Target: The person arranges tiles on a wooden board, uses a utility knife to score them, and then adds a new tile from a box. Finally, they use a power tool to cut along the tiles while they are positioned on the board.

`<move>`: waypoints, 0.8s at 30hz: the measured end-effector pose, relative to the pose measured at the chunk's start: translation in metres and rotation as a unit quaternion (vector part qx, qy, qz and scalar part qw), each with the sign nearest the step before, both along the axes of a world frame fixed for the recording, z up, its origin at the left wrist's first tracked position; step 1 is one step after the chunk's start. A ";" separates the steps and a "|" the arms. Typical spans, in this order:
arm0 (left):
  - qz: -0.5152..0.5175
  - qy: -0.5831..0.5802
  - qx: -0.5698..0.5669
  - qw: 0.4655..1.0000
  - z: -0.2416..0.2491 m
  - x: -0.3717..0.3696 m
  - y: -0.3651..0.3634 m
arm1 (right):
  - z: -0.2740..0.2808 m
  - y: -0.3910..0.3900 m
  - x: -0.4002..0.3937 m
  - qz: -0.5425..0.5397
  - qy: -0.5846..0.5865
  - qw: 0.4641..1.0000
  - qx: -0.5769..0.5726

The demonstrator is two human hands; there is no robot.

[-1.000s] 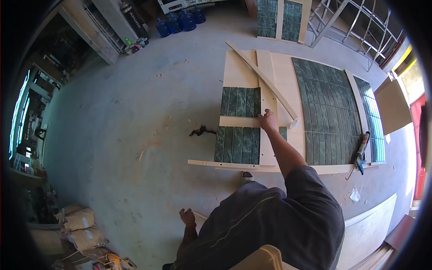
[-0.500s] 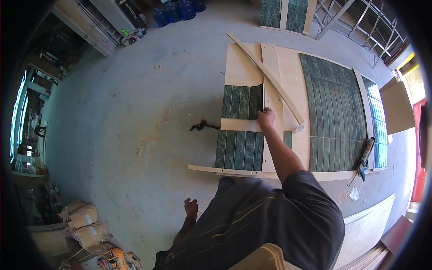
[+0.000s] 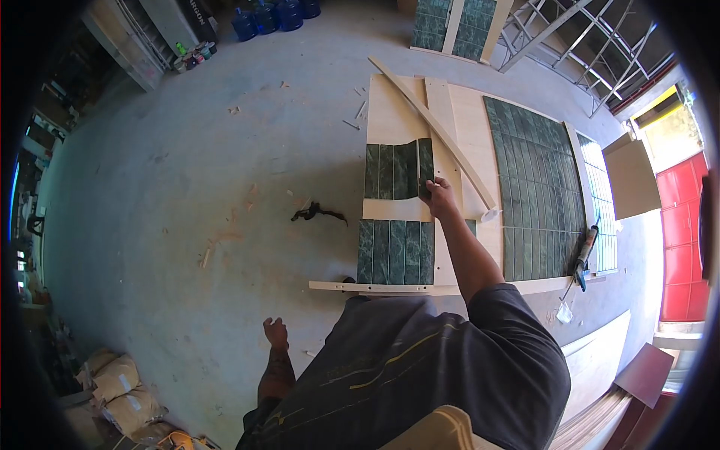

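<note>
My right hand (image 3: 439, 196) pinches the lower right part of a narrow green marbled tile (image 3: 425, 161). This tile stands at the right end of a short row of matching tiles (image 3: 391, 171), tilted against its neighbour, with a pale line between them. Beneath the row is a pale wooden board (image 3: 390, 210), and a second row of green tiles (image 3: 395, 252) lies nearer my body. Away from the board, my left hand (image 3: 275, 332) hangs over the floor, fingers loosely bent and apart, holding nothing visible.
A long wooden strip (image 3: 427, 124) lies diagonally across the board. To the right are a large tiled panel (image 3: 536, 184) and a caulking gun (image 3: 586, 255). A dark crumpled item (image 3: 319, 213) and wood scraps (image 3: 206, 255) lie on the floor. Blue water jugs (image 3: 266, 20) stand at the back.
The end tile in my right hand has shifted its tilt, and its face now shows more. My left hand has swung outward to the left. The whole view has shifted slightly.
</note>
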State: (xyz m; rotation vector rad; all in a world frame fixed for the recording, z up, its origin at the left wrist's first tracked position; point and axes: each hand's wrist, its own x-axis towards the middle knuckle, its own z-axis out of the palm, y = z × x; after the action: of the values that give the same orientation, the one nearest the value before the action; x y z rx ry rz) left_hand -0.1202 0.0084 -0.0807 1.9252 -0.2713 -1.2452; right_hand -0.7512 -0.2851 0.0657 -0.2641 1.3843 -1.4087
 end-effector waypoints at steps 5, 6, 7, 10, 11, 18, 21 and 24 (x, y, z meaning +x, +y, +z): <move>-0.058 -0.036 -0.013 0.998 -0.010 0.004 -0.010 | -0.010 0.006 0.001 -0.010 0.038 0.999 0.032; -0.083 -0.102 -0.013 0.991 -0.010 0.003 -0.009 | -0.012 0.006 0.003 -0.019 0.051 0.998 0.034; -0.109 -0.169 -0.011 0.980 -0.010 0.002 -0.009 | -0.013 0.004 0.006 -0.013 0.052 0.998 0.036; -0.081 -0.129 0.037 0.988 -0.008 -0.005 0.001 | -0.018 0.001 0.008 -0.009 0.232 0.969 0.079; -0.079 -0.127 0.039 0.988 -0.007 -0.007 0.003 | -0.018 0.000 0.007 0.007 0.281 0.955 0.096; -0.112 -0.171 0.070 0.976 -0.027 -0.010 0.026 | -0.009 0.002 0.009 0.024 0.341 0.931 0.129; -0.114 -0.112 0.076 0.984 -0.004 -0.022 0.023 | -0.002 0.000 0.013 0.021 0.337 0.931 0.136; -0.108 -0.039 0.083 0.990 0.019 -0.033 0.009 | -0.032 -0.012 0.002 0.068 0.468 0.867 0.157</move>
State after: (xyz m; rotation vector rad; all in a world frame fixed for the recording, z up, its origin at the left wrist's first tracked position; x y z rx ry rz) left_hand -0.1528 0.0177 -0.0612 2.1365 -0.4393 -1.3707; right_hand -0.7495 -0.2973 0.0333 -0.8909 2.2957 -0.9058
